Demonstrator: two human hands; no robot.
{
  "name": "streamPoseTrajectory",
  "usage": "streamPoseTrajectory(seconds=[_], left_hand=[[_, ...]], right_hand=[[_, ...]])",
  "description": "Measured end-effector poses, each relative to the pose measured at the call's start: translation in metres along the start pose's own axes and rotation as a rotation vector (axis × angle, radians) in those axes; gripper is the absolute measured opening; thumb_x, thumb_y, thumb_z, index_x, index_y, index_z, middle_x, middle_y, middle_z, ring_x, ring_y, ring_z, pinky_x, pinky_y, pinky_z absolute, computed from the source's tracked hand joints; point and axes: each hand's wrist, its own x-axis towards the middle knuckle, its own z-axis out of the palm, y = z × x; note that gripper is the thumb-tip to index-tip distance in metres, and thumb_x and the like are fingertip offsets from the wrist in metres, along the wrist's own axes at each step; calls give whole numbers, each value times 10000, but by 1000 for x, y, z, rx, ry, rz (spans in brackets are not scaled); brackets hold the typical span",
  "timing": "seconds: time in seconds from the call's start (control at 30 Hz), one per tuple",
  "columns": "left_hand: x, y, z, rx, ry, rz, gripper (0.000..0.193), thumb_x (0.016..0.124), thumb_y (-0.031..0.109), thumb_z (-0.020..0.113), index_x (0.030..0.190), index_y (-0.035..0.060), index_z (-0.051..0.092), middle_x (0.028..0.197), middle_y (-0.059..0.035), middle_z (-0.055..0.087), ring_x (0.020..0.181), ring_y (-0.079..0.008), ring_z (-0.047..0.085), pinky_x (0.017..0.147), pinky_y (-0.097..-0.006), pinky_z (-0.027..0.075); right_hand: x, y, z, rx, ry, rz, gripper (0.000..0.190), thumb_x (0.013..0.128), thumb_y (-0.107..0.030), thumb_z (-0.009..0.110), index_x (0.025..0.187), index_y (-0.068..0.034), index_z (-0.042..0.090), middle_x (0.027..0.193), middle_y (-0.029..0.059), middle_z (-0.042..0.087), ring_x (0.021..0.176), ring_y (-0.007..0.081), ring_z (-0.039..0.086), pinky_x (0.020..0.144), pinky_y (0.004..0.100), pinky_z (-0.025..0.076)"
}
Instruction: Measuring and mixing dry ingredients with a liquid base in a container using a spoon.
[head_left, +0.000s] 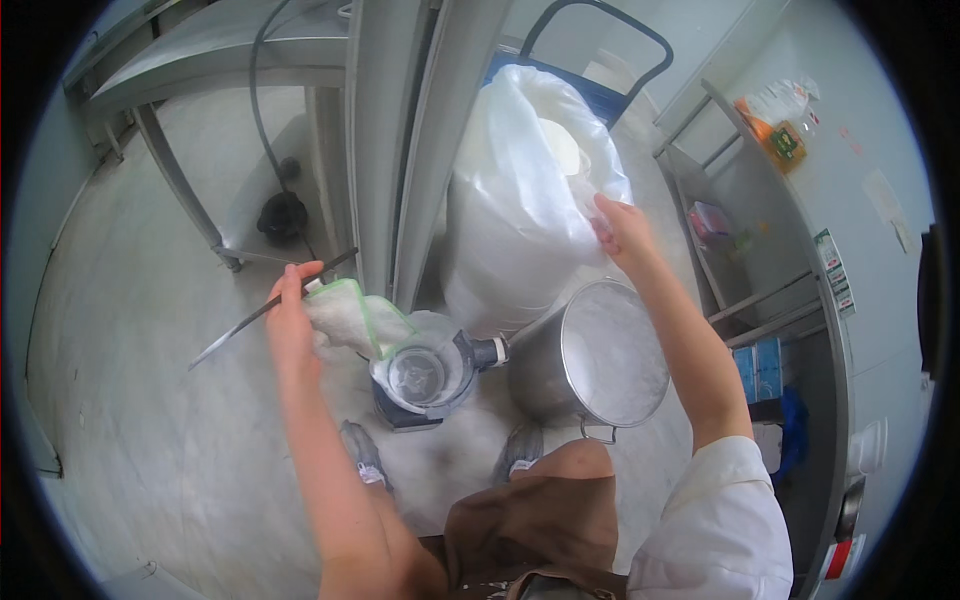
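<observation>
My left hand (291, 315) holds a long thin dark stick (255, 319) with a whitened lower end. A white cloth with green edging (341, 311) lies against the same hand and reaches to the blender (418, 375), which is dusted with white powder and stands on the floor before my feet. With its fingers, my right hand (621, 229) pinches the rim of a tall white plastic sack (510, 225). Pale powder and a rounded white object (561, 146) show in the sack's mouth. Beside it, a stainless steel stockpot (544, 367) holds white powder.
A blue platform trolley (600, 94) with a dark handle stands behind the sack. Metal posts (390, 150) rise left of it, next to a steel table (217, 67) with a hanging cable (256, 97). Shelving (780, 225) with packets and boxes lines the right wall.
</observation>
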Motion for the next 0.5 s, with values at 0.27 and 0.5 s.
streamPoseTrajectory(seconds=[0.27, 0.5], left_hand=[[2, -4, 6, 16, -2, -16, 353, 927, 324, 421, 939, 31, 616, 895, -42, 534, 853, -126, 479, 774, -253, 389], [3, -4, 4, 20, -19, -9, 360, 928, 330, 419, 947, 26, 611, 940, -61, 546, 869, -139, 493, 780, -257, 397]], right_hand=[[-20, 11, -13, 136, 51, -41, 302, 850, -207, 578, 1042, 12, 499, 662, 76, 513, 449, 86, 399, 329, 191, 233], [-20, 16, -10, 169, 5, -93, 263, 858, -221, 566, 977, 5, 501, 656, 75, 512, 438, 84, 390, 314, 186, 217]])
